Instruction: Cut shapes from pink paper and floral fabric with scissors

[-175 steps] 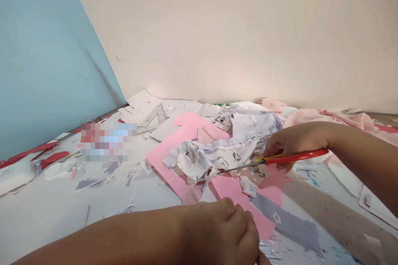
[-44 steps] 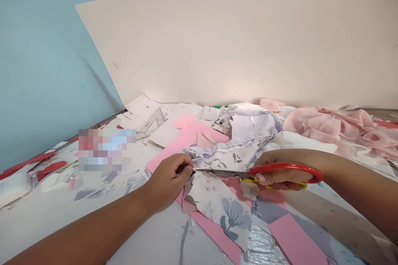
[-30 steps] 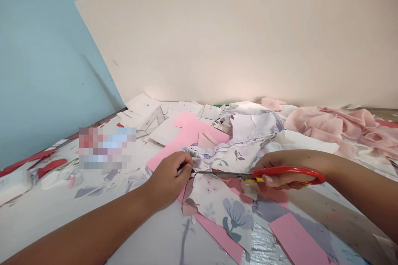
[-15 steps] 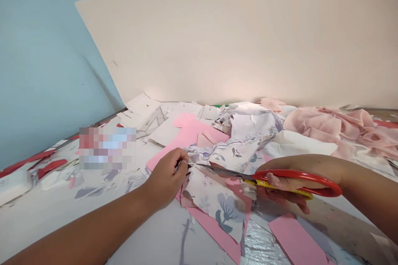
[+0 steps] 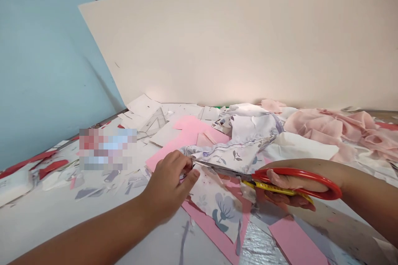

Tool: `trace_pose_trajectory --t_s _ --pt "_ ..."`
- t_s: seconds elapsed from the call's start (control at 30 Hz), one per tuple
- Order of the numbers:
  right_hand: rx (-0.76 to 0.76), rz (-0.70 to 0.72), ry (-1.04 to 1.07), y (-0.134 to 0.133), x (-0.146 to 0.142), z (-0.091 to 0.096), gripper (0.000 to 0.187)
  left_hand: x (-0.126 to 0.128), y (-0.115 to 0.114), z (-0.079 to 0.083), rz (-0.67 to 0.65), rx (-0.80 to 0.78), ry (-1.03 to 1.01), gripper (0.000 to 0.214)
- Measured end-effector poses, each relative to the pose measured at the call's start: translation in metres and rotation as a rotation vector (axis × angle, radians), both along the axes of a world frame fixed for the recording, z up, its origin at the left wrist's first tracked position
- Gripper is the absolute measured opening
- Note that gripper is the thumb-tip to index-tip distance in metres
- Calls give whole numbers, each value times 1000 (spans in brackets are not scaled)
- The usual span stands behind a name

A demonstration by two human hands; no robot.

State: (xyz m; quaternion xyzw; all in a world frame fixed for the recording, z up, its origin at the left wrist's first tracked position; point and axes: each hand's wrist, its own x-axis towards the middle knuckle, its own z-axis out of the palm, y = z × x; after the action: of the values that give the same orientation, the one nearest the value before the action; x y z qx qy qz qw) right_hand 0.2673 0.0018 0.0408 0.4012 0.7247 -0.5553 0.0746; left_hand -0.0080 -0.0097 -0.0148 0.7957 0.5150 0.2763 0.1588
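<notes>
My right hand (image 5: 287, 186) is wrapped through the handles of a pair of scissors (image 5: 323, 188) with one red and one yellow handle. The blades point left and lie close together at the edge of a white floral fabric (image 5: 224, 211) with grey-blue flowers. At the blade tips, my left hand (image 5: 174, 182) is closed in a pinch on the fabric's edge. A gathered lilac seam (image 5: 217, 149) runs up and right from my fingers. Pink card (image 5: 211, 232) lies under the fabric. The fabric between my left fingers is mostly hidden.
Crumpled peach fabric (image 5: 336, 128) lies at the back right. Pink card pieces (image 5: 298, 240), white paper (image 5: 143, 105) and a clear set square (image 5: 155, 120) are spread about. Red scraps (image 5: 52, 167) lie at the left. A cream board (image 5: 236, 49) stands behind, beside a blue wall (image 5: 46, 49).
My left hand has turned a little and moved slightly right, its thumb now stretched along the fabric edge. The scissor blades look more closed. The floral piece has shifted slightly.
</notes>
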Motion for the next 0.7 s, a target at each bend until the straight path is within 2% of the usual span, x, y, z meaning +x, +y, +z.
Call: trace_pose_trajectory --t_s 0.17,0.37,0.53,0.7 --pt "-18 0 58 2 6 -12 70 5 4 -4 92 -228 -239 27" --pt "-18 -27 53 -3 1 -12 72 3 6 -10 56 -399 -515 30" --pt "100 -6 -26 -7 -3 -11 73 2 7 -10 34 -437 -558 30" --pt "175 -8 -28 -5 -7 -16 66 1 8 -11 42 -439 -553 31"
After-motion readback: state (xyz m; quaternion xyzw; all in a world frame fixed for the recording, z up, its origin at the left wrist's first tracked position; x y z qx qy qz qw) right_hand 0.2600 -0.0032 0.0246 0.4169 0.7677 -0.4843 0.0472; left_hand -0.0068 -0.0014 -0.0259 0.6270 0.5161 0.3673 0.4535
